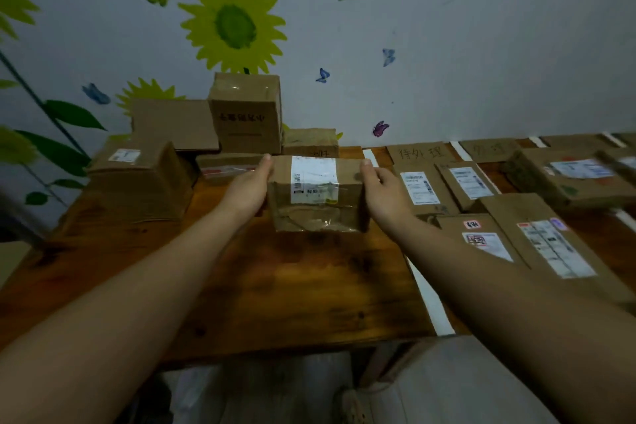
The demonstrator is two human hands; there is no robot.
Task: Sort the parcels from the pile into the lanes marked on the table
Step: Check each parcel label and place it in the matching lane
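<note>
Ref = held parcel (316, 194): brown carton with a white shipping label over its top and front, and clear tape on the front face. It sits mid-frame over bare wood of the table (275, 286), just in front of the pile. Can't tell if its bottom edge touches the wood.

Far left of the parcel: labelled box (137, 179) on the table.
Behind-left: cardboard sheet (172, 124) near the wall. Next to it, a tall box (246, 113) with black print, the highest item in the pile.
Just left-behind the parcel: flat pack (227, 167) with a red stripe.
Straight behind: small box (311, 143).

Left hand (249, 188): clasps the parcel's left end, thumb on the top left corner, other fingers hidden behind the carton.
Right hand (383, 194): clasps the right end, thumb on the top right corner, fingers curled round the back.

Right of the parcel: white tape strip (428, 293) running front to back.
Beyond the strip: handwritten cardboard sign (421, 152) at the back. In front of it lie four labelled flat items:
- back mailer (425, 189)
- second back mailer (468, 184), beside the first
- front mailer (481, 237), with a red sticker
- long mailer (550, 244), beside the front one

Further right: second sign (488, 150), then a big labelled box (571, 179). The frame edge there is blurred.
</note>
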